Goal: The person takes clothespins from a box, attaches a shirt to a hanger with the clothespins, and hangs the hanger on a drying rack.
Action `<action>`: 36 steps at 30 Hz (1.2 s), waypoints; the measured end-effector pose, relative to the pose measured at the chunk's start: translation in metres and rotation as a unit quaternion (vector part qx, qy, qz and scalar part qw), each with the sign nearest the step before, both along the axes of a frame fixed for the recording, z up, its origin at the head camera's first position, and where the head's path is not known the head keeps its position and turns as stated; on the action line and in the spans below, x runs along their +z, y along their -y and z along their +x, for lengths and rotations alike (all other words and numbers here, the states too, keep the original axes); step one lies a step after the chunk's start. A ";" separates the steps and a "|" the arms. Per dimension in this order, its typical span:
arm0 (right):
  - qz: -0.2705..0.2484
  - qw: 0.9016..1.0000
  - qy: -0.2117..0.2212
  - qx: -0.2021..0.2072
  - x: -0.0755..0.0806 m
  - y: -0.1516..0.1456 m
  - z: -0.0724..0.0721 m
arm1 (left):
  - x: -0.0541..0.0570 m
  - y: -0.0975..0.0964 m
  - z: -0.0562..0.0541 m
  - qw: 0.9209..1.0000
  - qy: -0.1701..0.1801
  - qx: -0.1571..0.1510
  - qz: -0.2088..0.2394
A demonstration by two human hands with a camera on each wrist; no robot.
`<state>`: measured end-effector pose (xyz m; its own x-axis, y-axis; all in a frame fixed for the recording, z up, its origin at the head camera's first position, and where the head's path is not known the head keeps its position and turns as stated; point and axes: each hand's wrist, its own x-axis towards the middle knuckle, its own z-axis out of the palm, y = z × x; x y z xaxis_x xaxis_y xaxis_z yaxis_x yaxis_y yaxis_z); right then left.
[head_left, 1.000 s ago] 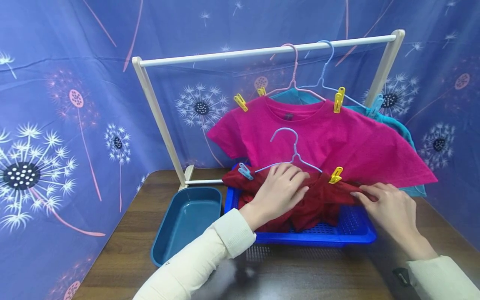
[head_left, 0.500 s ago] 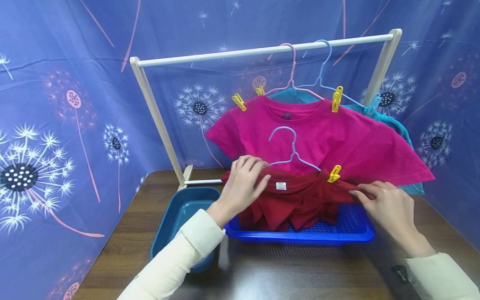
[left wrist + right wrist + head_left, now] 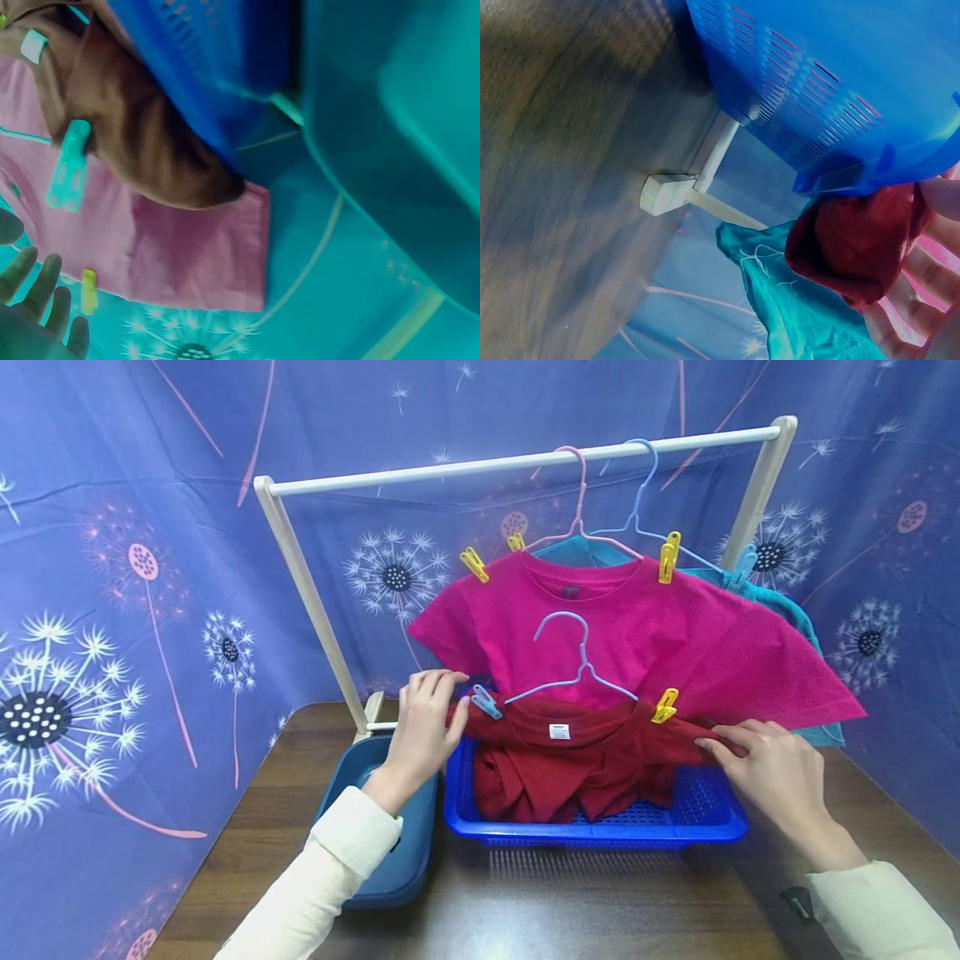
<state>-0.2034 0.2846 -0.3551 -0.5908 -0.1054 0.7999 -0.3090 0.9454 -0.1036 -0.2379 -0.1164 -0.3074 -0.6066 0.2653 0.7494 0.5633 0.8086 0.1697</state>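
Observation:
A dark red T-shirt hangs on a light blue hanger over the blue basket, its lower part gathered inside. A blue clothespin sits on its left shoulder and a yellow clothespin on its right. My left hand is beside the left sleeve, its fingers spread and holding nothing in the left wrist view. With thumb and fingers, my right hand pinches the right sleeve; the sleeve end shows in the right wrist view.
Behind, a magenta T-shirt and a teal garment hang from the white rack bar, with clothespins on them. A dark teal tray stands left of the basket on the wooden table.
My left hand has moved left from the middle of the red T-shirt to beyond its left shoulder, uncovering the neck label and the blue clothespin. My right hand keeps its pinch.

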 end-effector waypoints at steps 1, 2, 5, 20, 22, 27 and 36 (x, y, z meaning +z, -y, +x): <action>0.002 1.000 -0.001 0.000 0.000 0.000 0.000 | -0.002 0.003 -0.001 1.000 0.007 0.007 0.003; 0.003 1.000 -0.001 0.000 0.000 0.000 0.000 | -0.004 0.005 -0.003 1.000 0.016 0.013 0.005; 0.008 1.000 0.001 0.000 0.001 0.001 0.001 | -0.012 0.012 -0.007 0.999 0.045 0.030 0.005; 0.003 1.000 0.010 -0.003 0.000 0.002 0.001 | -0.033 0.022 -0.016 0.984 0.161 0.067 -0.027; 0.005 1.000 0.009 -0.003 0.000 0.002 0.002 | -0.035 0.022 -0.017 0.983 0.164 0.069 -0.035; 0.006 1.000 0.009 -0.004 0.000 0.003 0.002 | -0.041 0.020 -0.020 0.984 0.162 0.065 -0.043; -0.003 1.000 0.008 -0.005 -0.001 0.002 0.003 | -0.043 0.023 -0.027 0.984 0.159 0.063 -0.047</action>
<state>-0.2003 0.2825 -0.3558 -0.6052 -0.0944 0.7904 -0.2968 0.9481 -0.1141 -0.2649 -0.1398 -0.3503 -0.8395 0.2315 0.4916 0.3877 0.8891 0.2433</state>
